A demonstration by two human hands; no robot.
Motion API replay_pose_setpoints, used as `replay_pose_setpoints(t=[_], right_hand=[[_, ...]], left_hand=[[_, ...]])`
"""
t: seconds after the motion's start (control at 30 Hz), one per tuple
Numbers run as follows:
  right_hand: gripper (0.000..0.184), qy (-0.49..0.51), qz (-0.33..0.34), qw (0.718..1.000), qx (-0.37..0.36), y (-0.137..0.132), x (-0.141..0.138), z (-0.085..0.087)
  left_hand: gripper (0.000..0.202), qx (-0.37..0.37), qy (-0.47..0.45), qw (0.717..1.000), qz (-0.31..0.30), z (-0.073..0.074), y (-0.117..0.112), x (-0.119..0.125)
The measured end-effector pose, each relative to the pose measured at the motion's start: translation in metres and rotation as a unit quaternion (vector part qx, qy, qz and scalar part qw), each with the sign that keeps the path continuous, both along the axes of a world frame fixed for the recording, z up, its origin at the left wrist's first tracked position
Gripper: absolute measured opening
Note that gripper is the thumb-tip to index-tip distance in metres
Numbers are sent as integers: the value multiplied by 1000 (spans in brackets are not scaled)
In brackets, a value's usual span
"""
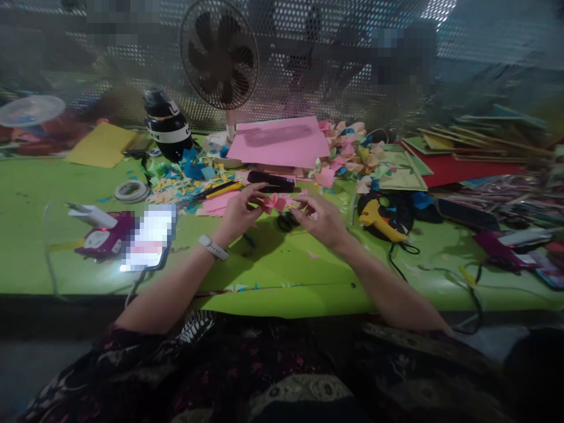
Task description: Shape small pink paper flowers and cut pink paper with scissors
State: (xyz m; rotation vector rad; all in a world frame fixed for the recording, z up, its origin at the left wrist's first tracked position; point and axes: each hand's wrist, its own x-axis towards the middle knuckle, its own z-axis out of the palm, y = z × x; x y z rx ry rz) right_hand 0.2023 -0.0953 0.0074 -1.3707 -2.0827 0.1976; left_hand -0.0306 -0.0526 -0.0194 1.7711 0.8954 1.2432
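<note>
Pink folded paper [277, 203] is pinched by the left hand [240, 212] — right hand [321, 220] half-curled beside it, grip unclear — black scissors [286, 222] lie between them

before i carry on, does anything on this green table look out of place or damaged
Yes, mildly. Paper scraps are strewn in front of the black bottle, and a pink scrap lies apart toward the near edge. The green cover has a dark line along its front, perhaps a seam or tear, with bits of paper along it.
</note>
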Motion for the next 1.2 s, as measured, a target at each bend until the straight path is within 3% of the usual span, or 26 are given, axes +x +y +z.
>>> replay_pose_setpoints(t=[0.27,0.47,0.63,0.77,0.9,1.03,1.2], right_hand=[[19,77,41,994,-62,0,-7,-8],[20,207,14,969,-130,2,-5,-4],[20,265,1,946,-187,8,-3,-6],[20,301,8,930,-211,8,-4,-6],[18,300,24,927,-223,5,-7,-3],[20,295,29,926,-233,2,-9,-1],[39,285,33,927,-240,2,-6,2]], left_hand=[[51,57,78,995,-22,3,-14,7],[13,85,54,994,31,12,-16,7],[25,100,71,992,-5,18,-21,5],[36,153,75,985,-19,12,-17,4],[16,198,122,972,-22,2,-12,5],[13,166,124,978,-38,-4,-11,7],[14,92,89,991,-28,0,-12,8]])
